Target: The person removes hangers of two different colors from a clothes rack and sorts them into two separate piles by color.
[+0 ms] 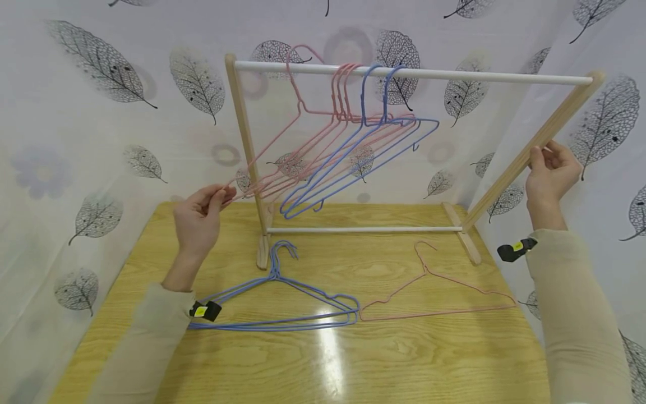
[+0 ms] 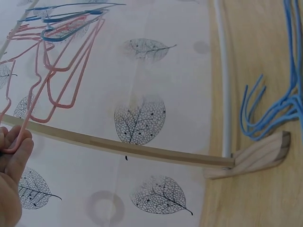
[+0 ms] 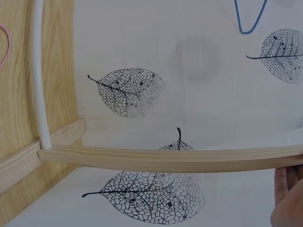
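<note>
In the head view my left hand (image 1: 199, 216) pinches the lower left corner of a pink hanger (image 1: 275, 138), the leftmost on the top rail (image 1: 469, 75) of a wooden clothes rack. Its hook leans over the rail. Several other pink hangers (image 1: 333, 92) and two blue hangers (image 1: 363, 98) hang to its right, their lower parts overlapping. At the rack's right side, my right hand (image 1: 552, 174) holds the wooden post (image 1: 547, 133), thumb in front. The right wrist view shows the fingers (image 3: 280, 184) against the post's edge.
On the wooden table (image 1: 404, 365), several blue hangers (image 1: 275, 274) lie stacked at front left. A single pink hanger (image 1: 426, 272) lies to their right. The rack's lower white bar (image 1: 363, 229) runs between its feet. A leaf-patterned sheet (image 1: 192, 151) covers the wall behind.
</note>
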`<action>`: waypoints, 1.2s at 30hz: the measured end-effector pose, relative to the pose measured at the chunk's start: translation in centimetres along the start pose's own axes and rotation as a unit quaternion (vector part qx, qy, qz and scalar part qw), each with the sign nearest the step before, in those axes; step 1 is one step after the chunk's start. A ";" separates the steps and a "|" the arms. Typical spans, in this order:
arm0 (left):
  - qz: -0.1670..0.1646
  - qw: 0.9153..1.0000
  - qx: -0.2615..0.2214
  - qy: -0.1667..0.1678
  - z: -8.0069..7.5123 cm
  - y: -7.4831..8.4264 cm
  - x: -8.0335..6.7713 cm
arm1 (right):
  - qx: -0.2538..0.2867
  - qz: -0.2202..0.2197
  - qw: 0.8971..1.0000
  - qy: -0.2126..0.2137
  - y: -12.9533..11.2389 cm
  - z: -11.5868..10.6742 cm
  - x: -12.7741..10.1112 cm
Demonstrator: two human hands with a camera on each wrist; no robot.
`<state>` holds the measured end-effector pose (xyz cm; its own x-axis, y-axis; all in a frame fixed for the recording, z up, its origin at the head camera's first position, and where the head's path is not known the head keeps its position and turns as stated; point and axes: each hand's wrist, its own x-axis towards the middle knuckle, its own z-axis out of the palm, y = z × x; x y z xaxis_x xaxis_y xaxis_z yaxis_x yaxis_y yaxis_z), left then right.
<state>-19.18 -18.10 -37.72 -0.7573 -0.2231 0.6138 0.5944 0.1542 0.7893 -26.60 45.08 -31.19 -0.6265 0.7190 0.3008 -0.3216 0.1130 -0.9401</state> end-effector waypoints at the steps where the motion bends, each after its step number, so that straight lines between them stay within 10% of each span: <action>1: 0.000 1.000 0.003 -0.001 0.0 -0.1 -0.1 | -0.001 0.000 1.000 0.000 0.0 0.0 -0.1; 19: -0.036 0.997 0.062 0.012 -1.7 -1.4 -1.8 | 0.008 0.005 1.000 -0.006 0.6 -0.3 0.2; 28: 0.012 0.996 -0.024 0.083 -0.4 1.8 -0.3 | 0.008 0.008 1.000 -0.001 0.8 -0.5 0.5; 36: 0.064 0.993 -0.095 0.031 3.1 5.3 0.7 | 0.012 0.016 1.000 -0.006 0.6 -0.5 0.5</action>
<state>-17.38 -14.47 -33.06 -0.6571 -0.2729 0.7027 0.7298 0.0030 0.6837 -26.76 45.83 -31.70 -0.6450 0.7140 0.2724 -0.3181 0.0733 -0.9452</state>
